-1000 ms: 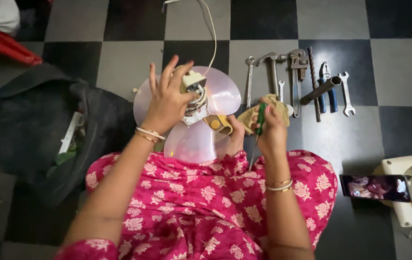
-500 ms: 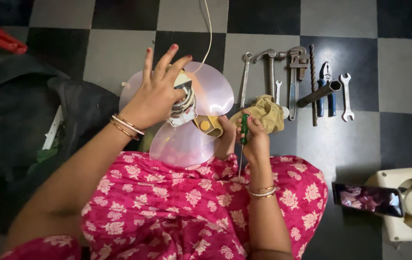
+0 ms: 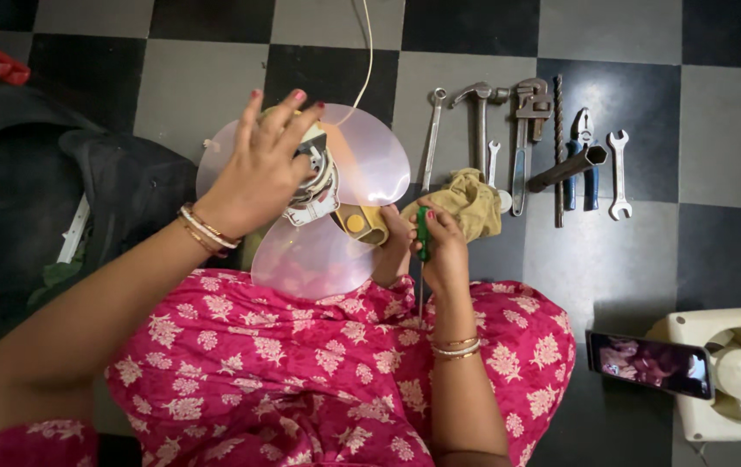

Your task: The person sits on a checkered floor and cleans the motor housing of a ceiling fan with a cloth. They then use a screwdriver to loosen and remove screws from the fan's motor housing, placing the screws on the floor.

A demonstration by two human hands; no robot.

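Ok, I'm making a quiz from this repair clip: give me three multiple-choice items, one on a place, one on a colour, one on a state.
1. Where do the tools lie in a row?
A. on the chequered floor to the person's right
B. on the person's lap
C. on top of the white fan housing

2. What colour is the handle of the screwdriver in the right hand?
A. red
B. green
C. blue

3. How is the left hand set?
A. flat on the floor
B. gripping a spanner
C. fingers spread over the fan motor

Answers:
1 A: the row of tools rests on the floor tiles beyond the right hand.
2 B: the screwdriver shows a green handle in that fist.
3 C: the left hand covers the motor amid the pink fan blades.
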